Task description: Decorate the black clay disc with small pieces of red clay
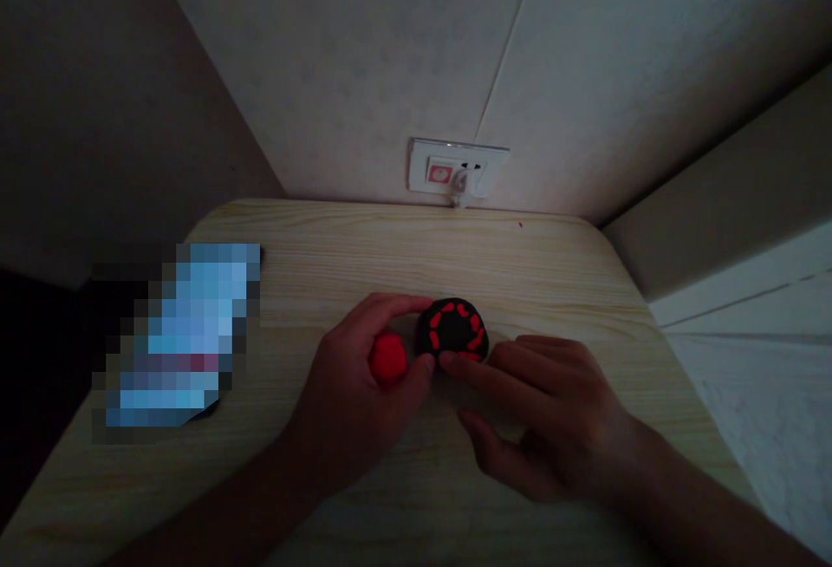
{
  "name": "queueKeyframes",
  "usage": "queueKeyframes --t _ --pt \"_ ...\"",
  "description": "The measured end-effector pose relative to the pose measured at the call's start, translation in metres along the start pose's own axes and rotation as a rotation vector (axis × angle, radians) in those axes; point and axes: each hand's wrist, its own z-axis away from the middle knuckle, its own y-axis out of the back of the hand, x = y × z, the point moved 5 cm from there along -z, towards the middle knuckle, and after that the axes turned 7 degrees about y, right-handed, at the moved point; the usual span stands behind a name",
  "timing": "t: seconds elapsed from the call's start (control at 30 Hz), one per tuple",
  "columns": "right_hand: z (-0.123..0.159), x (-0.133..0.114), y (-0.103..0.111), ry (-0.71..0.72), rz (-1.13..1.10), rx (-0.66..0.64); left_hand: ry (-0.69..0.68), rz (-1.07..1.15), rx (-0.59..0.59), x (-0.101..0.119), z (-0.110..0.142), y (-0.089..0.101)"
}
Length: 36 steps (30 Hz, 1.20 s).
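Nearest the viewer, the left forearm (pixel 227 489) rises from the lower edge over a pale wood-grained table (pixel 292 242). At far left lies a phone-like device (pixel 201 316), its bright face blurred into blocks, slanting away from the viewer. To its right, the left hand (pixel 354 385) curves around a red ball (pixel 388 361), which sits in the hollow of the palm; whether it is gripped or rests on the tabletop cannot be told. Beyond the ball, forefinger and thumb close on the left side of a black disc (pixel 458 333), one at its far edge, one at its near edge. Nearly round in outline, the disc shows no clear long axis; small red pieces (pixel 475 322) form a ring on its upper face. Behind it, a wall socket (pixel 419 179) carries a plug. The right hand (pixel 565 411) lies to the disc's right, its forefinger touching the near edge beside the left thumb. Its own thumb stands well apart, so this grip is wide and encloses nothing.
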Motion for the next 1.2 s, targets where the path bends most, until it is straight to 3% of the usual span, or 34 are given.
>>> queueKeyframes --t 0.6,1.03,1.2 --pt "-0.0002 -0.0019 -0.0023 0.016 0.035 -0.04 0.02 -0.003 0.009 0.0014 -0.0002 0.001" --pt "0.0007 -0.0017 -0.0032 -0.023 -0.029 0.014 0.018 -0.01 0.002 0.0006 0.0003 0.0014" --pt "-0.0003 -0.0049 -0.0037 0.03 0.006 -0.039 0.029 -0.012 0.008 0.0012 -0.0002 0.0009"
